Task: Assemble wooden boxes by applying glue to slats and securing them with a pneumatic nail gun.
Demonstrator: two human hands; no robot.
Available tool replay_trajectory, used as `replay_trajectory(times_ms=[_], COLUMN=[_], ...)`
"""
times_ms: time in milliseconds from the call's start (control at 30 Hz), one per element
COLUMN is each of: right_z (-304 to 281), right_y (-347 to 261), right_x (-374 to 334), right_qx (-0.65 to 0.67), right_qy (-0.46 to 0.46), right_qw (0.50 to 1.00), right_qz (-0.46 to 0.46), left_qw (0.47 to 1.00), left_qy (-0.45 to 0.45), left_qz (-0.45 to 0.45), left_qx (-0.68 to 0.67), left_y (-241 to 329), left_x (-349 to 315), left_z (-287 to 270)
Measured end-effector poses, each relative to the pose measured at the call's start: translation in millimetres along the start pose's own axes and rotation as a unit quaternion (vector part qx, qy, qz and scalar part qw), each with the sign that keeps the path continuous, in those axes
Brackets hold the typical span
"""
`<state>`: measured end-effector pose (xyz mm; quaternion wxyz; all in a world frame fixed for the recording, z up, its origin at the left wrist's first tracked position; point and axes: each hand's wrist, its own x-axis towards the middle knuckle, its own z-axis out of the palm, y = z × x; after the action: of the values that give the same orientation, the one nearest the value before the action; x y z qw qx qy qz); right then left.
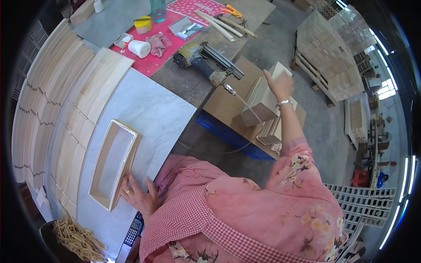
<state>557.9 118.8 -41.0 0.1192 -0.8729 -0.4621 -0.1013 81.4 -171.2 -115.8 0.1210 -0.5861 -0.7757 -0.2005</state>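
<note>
A shallow rectangular wooden frame (135, 151) with no base lies on the pale marbled tabletop, and pale smears, perhaps glue, show along its far end. My left hand (139, 198) rests against the frame's near right side, fingers extended and thumb apart; a ring is on one finger. Out to the right, my right hand (280, 85) is at the top of a stack of thin pale wooden boards (263, 101). Motion smears its fingers, so I cannot see whether they grip a board. The boards stand on brown cardboard (219, 103).
A nail gun (204, 61) with an air hose (245, 103) lies at the workbench edge. Wooden slats (92, 83) line the table's left. Rubber bands (79, 236) fill a container at lower left. A white spool (139, 49) and hammer (237, 25) lie farther back. Stacked wood (329, 57) stands right.
</note>
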Motion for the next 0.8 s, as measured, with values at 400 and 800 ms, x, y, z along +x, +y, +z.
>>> replay_trajectory(times_ms=[400, 800], right_z=[44, 71], right_y=[78, 97], right_x=[16, 37], right_qx=[0.068, 0.015], right_qy=[-0.156, -0.116], right_qw=[0.985, 0.993], right_qz=[0.005, 0.009], left_qw=[0.996, 0.991], left_qy=[0.054, 0.061], left_qz=[0.001, -0.048], left_qx=[-0.066, -0.108], left_y=[-4, -9], left_x=[0, 1], left_z=[-1, -7])
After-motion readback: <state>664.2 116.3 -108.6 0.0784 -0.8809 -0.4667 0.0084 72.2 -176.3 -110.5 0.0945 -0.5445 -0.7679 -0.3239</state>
